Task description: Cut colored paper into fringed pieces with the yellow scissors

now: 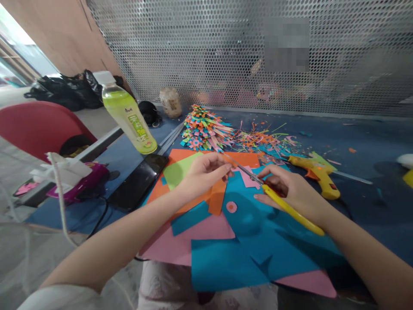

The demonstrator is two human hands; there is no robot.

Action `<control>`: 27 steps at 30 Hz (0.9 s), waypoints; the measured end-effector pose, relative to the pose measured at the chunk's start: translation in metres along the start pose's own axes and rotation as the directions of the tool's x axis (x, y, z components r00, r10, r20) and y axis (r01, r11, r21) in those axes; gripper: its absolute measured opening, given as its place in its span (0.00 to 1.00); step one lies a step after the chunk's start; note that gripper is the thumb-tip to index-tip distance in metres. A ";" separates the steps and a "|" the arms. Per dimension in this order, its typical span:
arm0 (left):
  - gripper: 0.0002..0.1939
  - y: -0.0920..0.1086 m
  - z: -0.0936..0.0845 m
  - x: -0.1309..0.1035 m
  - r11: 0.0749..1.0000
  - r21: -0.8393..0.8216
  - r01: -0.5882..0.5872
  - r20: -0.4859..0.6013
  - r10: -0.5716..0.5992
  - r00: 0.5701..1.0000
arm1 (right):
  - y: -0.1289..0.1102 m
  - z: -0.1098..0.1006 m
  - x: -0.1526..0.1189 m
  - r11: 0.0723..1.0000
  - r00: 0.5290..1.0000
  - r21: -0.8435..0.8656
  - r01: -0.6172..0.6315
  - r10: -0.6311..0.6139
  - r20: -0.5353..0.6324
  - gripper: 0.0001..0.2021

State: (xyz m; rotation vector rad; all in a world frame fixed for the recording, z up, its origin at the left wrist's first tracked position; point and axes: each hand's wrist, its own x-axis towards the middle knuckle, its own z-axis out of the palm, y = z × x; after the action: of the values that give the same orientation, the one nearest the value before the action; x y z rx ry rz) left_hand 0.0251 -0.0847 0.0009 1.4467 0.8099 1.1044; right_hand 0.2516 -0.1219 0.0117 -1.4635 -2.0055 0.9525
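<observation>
My right hand grips a pair of scissors with yellow handles, its blades pointing up and left toward my other hand. My left hand is closed, thumb against fingers, near the blade tips; whatever lies in its fingertips is too small to make out. Beneath both hands spread sheets of blue paper, pink paper, orange paper and green paper. A small pink paper disc with an orange centre rests on the blue sheet. Behind stands a cone of layered, fringed paper pieces.
A yellow glue gun lies on the right, near paper scraps. On the left are a black phone, a drink bottle and a purple tissue holder. A perforated metal panel borders the table's back.
</observation>
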 end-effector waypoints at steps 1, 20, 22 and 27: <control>0.06 0.000 0.000 0.000 1.000 -0.001 0.003 0.000 -0.003 1.000 | 0.001 0.000 0.000 1.000 1.000 -0.010 0.001 -0.001 -0.006 0.17; 0.10 0.000 -0.002 0.000 0.990 -0.130 0.048 0.038 -0.043 0.998 | 0.001 0.001 0.000 0.999 1.000 -0.049 0.023 -0.024 -0.017 0.17; 0.09 0.000 -0.002 -0.001 0.989 -0.135 0.056 0.048 -0.050 0.998 | 0.000 0.001 0.000 0.997 0.999 -0.069 0.031 -0.033 -0.021 0.17; 0.09 0.000 -0.001 -0.001 0.986 -0.157 0.060 0.052 -0.053 0.997 | 0.000 0.001 0.000 0.996 0.998 -0.070 0.047 -0.049 -0.027 0.16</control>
State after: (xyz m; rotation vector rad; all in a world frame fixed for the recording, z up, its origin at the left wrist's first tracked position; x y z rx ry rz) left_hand 0.0237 -0.0850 0.0006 1.3048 0.7087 1.0628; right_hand 0.2503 -0.1225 0.0112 -1.4497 -2.0617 0.8451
